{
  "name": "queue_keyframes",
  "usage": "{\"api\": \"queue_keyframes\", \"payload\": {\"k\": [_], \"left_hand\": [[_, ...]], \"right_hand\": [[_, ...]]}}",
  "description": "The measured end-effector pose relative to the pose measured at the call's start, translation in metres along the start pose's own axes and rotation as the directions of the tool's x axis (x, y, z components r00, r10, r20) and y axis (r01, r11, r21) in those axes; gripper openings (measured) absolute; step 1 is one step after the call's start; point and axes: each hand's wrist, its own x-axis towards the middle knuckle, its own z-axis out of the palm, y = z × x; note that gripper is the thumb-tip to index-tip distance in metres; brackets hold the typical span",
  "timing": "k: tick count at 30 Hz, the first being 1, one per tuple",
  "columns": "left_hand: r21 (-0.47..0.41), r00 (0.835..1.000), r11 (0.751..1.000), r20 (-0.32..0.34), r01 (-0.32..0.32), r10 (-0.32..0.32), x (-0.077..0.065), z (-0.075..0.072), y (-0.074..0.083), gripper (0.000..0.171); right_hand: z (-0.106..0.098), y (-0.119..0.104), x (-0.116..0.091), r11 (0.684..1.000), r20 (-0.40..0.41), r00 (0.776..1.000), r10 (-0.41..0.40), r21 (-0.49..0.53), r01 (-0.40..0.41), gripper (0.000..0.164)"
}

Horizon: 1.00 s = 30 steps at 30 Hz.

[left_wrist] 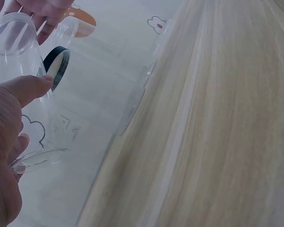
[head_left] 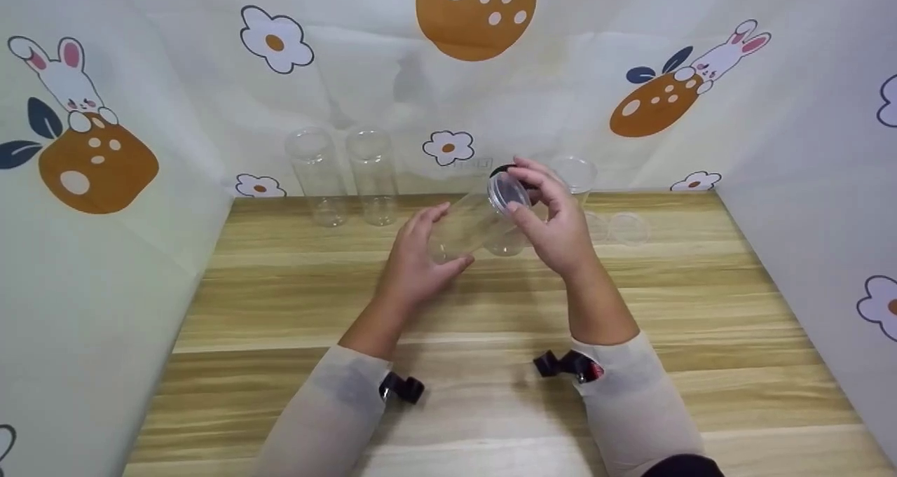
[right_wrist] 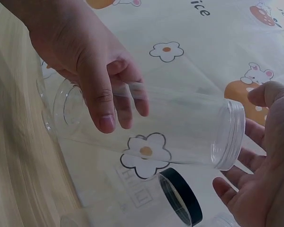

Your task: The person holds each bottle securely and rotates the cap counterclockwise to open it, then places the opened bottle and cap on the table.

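A clear plastic jar [head_left: 462, 225] is held tilted above the table, its mouth end [right_wrist: 229, 135] up toward the right. My left hand [head_left: 417, 256] grips it around the lower part, thumb on one side and fingers on the other, as the left wrist view also shows. My right hand [head_left: 557, 228] is around the mouth end, fingers spread and slightly bent; in the right wrist view the palm stands off the rim. Whether its fingertips touch the jar is hard to tell. Just behind stands another clear jar with a black lid [right_wrist: 181, 196].
Two clear jars [head_left: 315, 176] stand at the back left near the patterned cloth wall [head_left: 364, 64]. Another clear jar [head_left: 574, 172] is behind my right hand. Clear round discs [head_left: 629, 228] lie on the wooden table [head_left: 280, 302] to the right.
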Motion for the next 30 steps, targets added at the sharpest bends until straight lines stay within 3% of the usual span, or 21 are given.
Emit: {"api": "queue_keyframes", "payload": {"k": [5, 10, 14, 23, 30], "left_hand": [[-0.017, 1.0, 1.0, 0.004, 0.019, -0.019, -0.0012, -0.0001, 0.0012, 0.089], [-0.025, 1.0, 0.999, 0.001, 0.023, -0.023, -0.0016, 0.0003, 0.0019, 0.09], [-0.026, 1.0, 1.0, 0.0, 0.011, -0.011, -0.0016, 0.0006, 0.002, 0.09], [-0.056, 1.0, 0.998, -0.006, 0.0, -0.001, -0.0008, 0.0012, 0.0, 0.09], [-0.068, 1.0, 0.998, -0.004, 0.006, -0.007, -0.0008, 0.0008, 0.0006, 0.093]], "right_hand": [[-0.0002, 0.0016, 0.0014, 0.983, -0.066, 0.995, 0.068, -0.166, -0.078, 0.053], [0.0013, 0.0017, 0.0016, 0.966, -0.063, 0.991, 0.117, -0.223, -0.129, 0.049], [0.0021, 0.002, 0.0014, 0.969, -0.056, 0.992, 0.114, -0.213, -0.123, 0.046], [0.0019, 0.0019, 0.0004, 0.992, 0.015, 1.0, 0.012, -0.125, -0.01, 0.042], [0.0024, 0.0005, -0.0001, 0.997, 0.023, 1.0, 0.01, -0.079, -0.008, 0.044]]}}
